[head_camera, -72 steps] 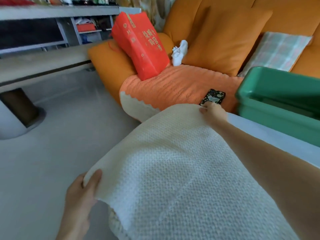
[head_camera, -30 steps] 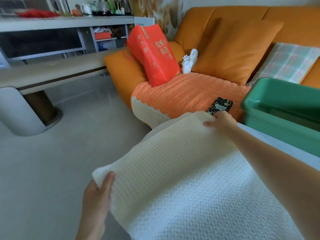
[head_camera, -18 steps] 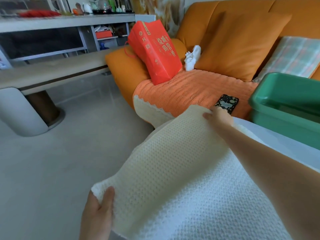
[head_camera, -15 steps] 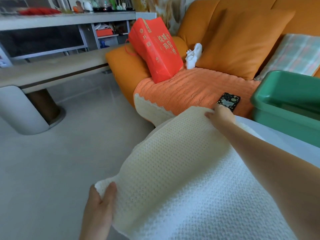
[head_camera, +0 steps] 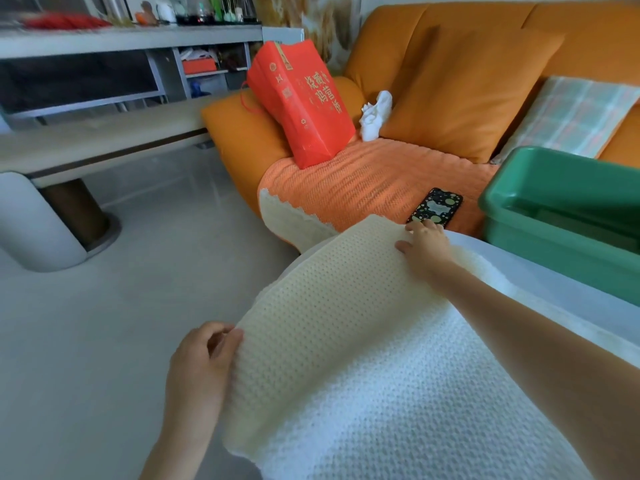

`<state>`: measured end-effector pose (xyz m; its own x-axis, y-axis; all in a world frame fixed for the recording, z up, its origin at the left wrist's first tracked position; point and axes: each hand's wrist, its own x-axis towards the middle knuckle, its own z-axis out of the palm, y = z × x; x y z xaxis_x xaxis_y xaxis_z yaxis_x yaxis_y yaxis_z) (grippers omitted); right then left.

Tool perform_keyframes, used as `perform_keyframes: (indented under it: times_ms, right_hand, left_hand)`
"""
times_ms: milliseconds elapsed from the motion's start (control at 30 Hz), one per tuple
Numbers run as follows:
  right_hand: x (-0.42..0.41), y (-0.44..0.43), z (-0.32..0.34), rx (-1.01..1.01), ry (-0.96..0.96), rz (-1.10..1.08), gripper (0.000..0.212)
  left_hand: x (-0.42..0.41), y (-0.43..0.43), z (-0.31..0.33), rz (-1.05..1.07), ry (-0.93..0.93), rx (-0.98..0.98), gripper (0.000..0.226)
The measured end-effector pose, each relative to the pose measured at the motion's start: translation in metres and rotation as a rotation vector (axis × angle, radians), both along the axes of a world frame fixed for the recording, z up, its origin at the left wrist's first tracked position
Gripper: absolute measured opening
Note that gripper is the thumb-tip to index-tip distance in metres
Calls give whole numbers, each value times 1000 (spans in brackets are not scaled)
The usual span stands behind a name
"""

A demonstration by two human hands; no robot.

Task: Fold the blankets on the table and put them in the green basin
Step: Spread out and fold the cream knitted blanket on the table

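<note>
A cream knitted blanket (head_camera: pixel 346 341) lies spread over the white table (head_camera: pixel 540 282), its left edge lifted off the surface. My left hand (head_camera: pixel 201 368) grips the near left corner of that edge, thumb on top. My right hand (head_camera: pixel 427 244) holds the far corner of the same edge, close to the table's far end. The green basin (head_camera: pixel 526 202) stands on the table to the right of my right hand, and its inside is partly hidden.
An orange sofa (head_camera: pixel 450 81) stands beyond the table with a red gift bag (head_camera: pixel 304 102), a white cloth (head_camera: pixel 375 116), a plaid cushion (head_camera: pixel 571 116) and a phone (head_camera: pixel 436 207) on an orange throw. A long low bench (head_camera: pixel 97 143) crosses the left. Grey floor (head_camera: pixel 121 306) lies left of the table.
Both hands have kept hold of the blanket's left edge. The left hand has shifted right along it, and the edge now curls up higher off the table.
</note>
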<state>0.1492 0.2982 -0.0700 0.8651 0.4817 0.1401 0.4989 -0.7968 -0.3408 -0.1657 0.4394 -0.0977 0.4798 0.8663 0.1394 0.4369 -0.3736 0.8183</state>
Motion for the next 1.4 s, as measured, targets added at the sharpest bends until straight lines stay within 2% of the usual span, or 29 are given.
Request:
perform_keyframes:
  times_ms: [133, 200, 300, 367, 433, 500, 567, 667, 733, 767, 800, 867, 900, 967, 1033, 1067, 1167, 1300, 1400]
  right_hand:
    - [1, -1, 3, 143, -81, -16, 31]
    - [0, 0, 1, 166, -100, -21, 32]
    - [0, 0, -9, 53, -11, -23, 41]
    - [1, -3, -16, 1, 27, -10, 46]
    - [4, -5, -19, -11, 50, 11, 51]
    - [5, -7, -17, -29, 67, 30, 56]
    - [3, -14, -11, -47, 68, 49, 61]
    - [-13, -37, 6, -21, 22, 68, 60]
    - [-38, -62, 16, 24, 18, 67, 59]
    - [-53, -76, 18, 16, 31, 82, 61]
    - [-70, -92, 17, -10, 58, 105, 64]
    - [-101, -122, 9, -86, 130, 141, 73]
    - [-113, -135, 3, -138, 141, 156, 78]
    - [-131, -156, -9, -246, 92, 181, 84]
    - [-140, -167, -16, -274, 45, 144, 81]
    - [-140, -169, -17, -263, 45, 119, 78]
    - [-137, -166, -14, -259, 71, 118, 75]
    - [-179, -178, 6, -81, 133, 158, 80]
    - [-247, -201, 14, 101, 7, 269, 69]
  left_hand:
    - [10, 15, 11, 59, -92, 131, 3]
    - [20, 28, 10, 67, -49, 145, 6]
    - [29, 31, -10, -25, 140, 4, 18]
    - [28, 22, -21, -68, 164, -114, 24]
    - [25, 16, -21, -64, 141, -119, 27]
    - [23, 14, -17, -33, 133, -18, 31]
    - [24, 4, -2, -70, 101, 191, 36]
    - [38, -25, 28, -396, 28, 407, 46]
    - [50, -46, 34, -679, 69, 365, 51]
    - [56, -52, 27, -760, 141, 308, 56]
    - [59, -55, 18, -801, 249, 330, 62]
    - [61, -56, -2, -779, 392, 538, 68]
    - [62, -55, -8, -779, 458, 576, 65]
    - [63, -55, -11, -751, 500, 613, 60]
    - [63, -57, -6, -750, 495, 606, 70]
    - [64, -58, -5, -733, 455, 621, 77]
    - [62, -60, -2, -725, 486, 625, 88]
    - [61, -62, 1, -741, 522, 589, 88]
    - [62, -61, 1, -739, 532, 589, 90]
